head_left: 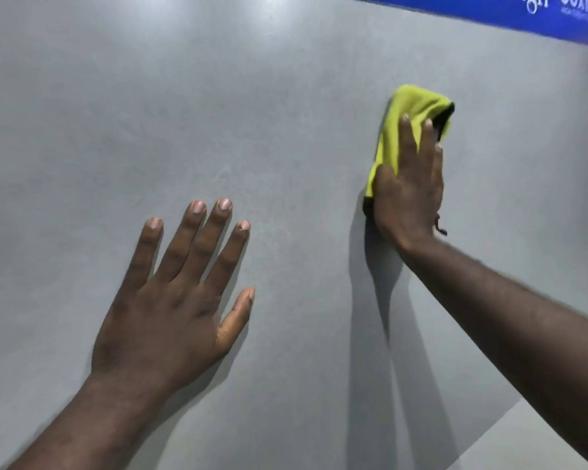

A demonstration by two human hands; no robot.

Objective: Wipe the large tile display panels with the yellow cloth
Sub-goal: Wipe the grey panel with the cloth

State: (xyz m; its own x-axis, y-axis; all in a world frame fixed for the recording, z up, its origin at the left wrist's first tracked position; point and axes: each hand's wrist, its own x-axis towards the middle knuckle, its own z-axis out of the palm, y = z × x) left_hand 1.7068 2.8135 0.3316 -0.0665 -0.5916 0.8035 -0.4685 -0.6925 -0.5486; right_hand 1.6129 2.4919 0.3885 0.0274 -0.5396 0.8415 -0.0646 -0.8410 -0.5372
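Note:
A large grey tile display panel (286, 113) fills almost the whole head view. My right hand (411, 191) presses the folded yellow cloth (404, 110) flat against the panel at the upper right, fingers straight over the cloth. The cloth has a dark edge showing at its right and lower left corners. My left hand (174, 300) rests flat on the panel at the lower centre-left, fingers spread and straight, holding nothing.
A blue label strip (523, 11) with white lettering runs along the panel's top right edge. A lighter surface (523, 442) shows past the panel's lower right corner. Glare spots sit on the panel near the top.

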